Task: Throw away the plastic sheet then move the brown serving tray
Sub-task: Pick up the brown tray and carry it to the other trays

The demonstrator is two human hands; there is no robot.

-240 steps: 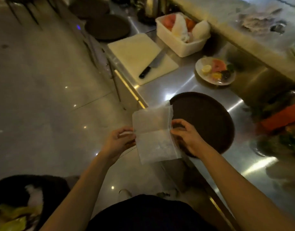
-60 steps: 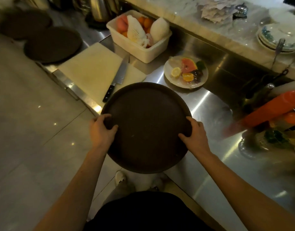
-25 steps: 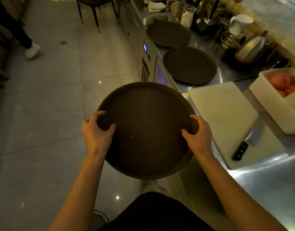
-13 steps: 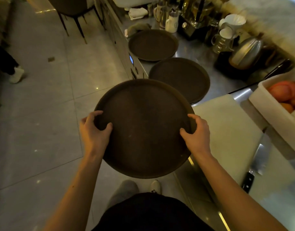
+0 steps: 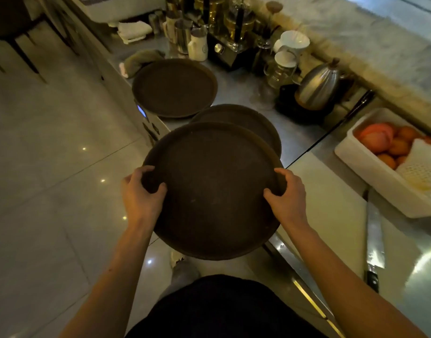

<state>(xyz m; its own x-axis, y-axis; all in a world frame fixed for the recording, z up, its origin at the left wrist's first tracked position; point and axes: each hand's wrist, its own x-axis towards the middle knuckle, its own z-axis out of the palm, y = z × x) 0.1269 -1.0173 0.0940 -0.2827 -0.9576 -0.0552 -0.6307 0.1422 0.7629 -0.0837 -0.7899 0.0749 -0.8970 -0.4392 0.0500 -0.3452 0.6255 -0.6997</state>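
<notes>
I hold a round brown serving tray in the air by its two sides. My left hand grips the left rim and my right hand grips the right rim, thumbs on top. The tray's far edge overlaps a second brown tray that lies on the steel counter. A third brown tray lies farther along the counter. No plastic sheet is in view.
A white cutting board with a knife lies to the right. A white tub of fruit, a metal kettle, jugs and cups crowd the counter's back. Tiled floor lies to the left.
I have walked along the counter with the tray in both hands. The tray has moved forward and now hangs partly over the nearer of the two trays on the counter.
</notes>
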